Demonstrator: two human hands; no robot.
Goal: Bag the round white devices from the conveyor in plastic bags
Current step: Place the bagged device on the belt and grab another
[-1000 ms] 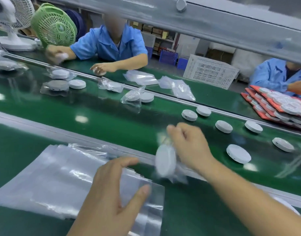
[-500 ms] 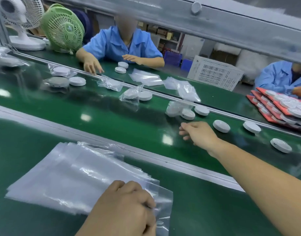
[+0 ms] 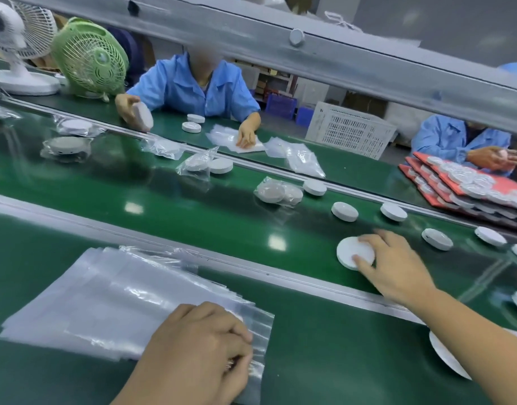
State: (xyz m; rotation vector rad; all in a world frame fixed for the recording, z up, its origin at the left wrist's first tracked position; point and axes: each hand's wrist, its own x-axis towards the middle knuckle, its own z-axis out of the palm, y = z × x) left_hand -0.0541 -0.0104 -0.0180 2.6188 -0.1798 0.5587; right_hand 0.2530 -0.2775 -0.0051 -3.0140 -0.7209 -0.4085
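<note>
Beside the conveyor rail (image 3: 280,276), right hand (image 3: 397,267) clamps a white device (image 3: 348,252); left hand (image 3: 198,346) pinches an edge of the top bag (image 3: 260,325).

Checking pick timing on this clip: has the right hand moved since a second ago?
Yes. A second ago the right hand was over the near rail. It has reached away across it onto the belt and now grips a bare white device.

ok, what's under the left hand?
The left hand rests on the stack of clear plastic bags, fingers curled at its right edge. Whether they pinch a bag is hidden.
</note>
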